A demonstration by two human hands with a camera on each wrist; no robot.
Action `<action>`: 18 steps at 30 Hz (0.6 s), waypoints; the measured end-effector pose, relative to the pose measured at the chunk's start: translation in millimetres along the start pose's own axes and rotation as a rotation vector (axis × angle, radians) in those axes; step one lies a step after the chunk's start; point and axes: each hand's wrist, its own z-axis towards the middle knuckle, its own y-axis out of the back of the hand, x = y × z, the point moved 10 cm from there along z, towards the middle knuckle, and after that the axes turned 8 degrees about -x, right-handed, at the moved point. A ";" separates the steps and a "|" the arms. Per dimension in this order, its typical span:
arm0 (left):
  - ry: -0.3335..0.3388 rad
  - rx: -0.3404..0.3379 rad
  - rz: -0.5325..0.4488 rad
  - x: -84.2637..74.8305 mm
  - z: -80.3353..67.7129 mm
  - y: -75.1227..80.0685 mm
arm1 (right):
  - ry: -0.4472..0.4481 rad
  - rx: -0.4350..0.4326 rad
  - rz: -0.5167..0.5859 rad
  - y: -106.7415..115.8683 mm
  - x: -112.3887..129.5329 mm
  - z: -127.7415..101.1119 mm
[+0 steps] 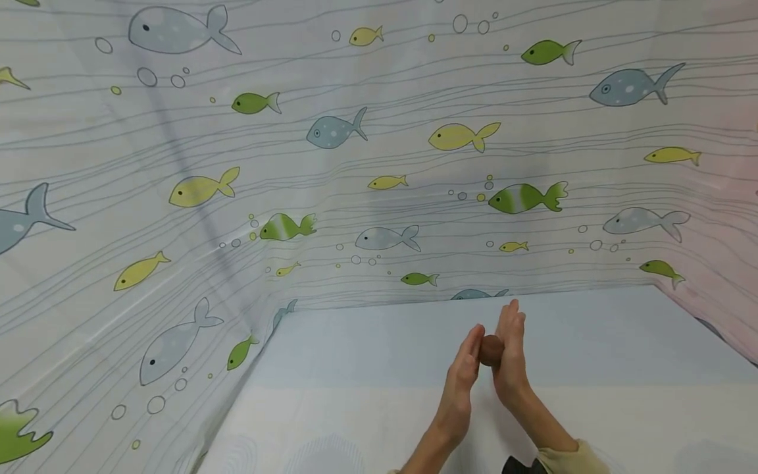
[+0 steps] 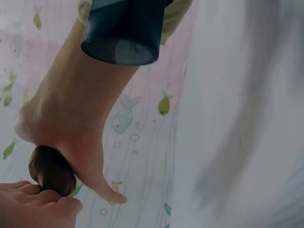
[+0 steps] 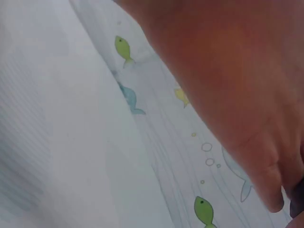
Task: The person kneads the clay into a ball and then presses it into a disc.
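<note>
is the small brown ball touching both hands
Touching. In the head view the small brown ball sits pressed between the flat left hand and right hand; the left wrist view shows no gap either.

The two hands are low in the head view, a bit right of the middle. The left hand point(image 1: 464, 368) is on the left and the right hand point(image 1: 510, 359) is on the right, palms facing each other. A small ball point(image 1: 491, 349) sits between them, touching both palms. Under the hands lies the table point(image 1: 367, 368), filling the bottom of the frame. Behind the table stands a curtain with fish point(image 1: 379, 164), filling the top. The curtain also runs down the left side of the table and along the right edge of the frame.
</note>
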 end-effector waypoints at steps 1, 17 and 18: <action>0.014 -0.001 -0.020 -0.3 -0.3 -0.5 | 0.005 -0.002 0.005 0.3 0.2 0.6; 0.113 -0.217 -0.195 6.7 11.0 46.9 | -0.050 0.346 -0.055 -60.7 -15.4 -48.3; 0.135 -0.239 -0.205 8.3 11.1 51.6 | -0.060 0.363 -0.060 -64.2 -16.3 -52.5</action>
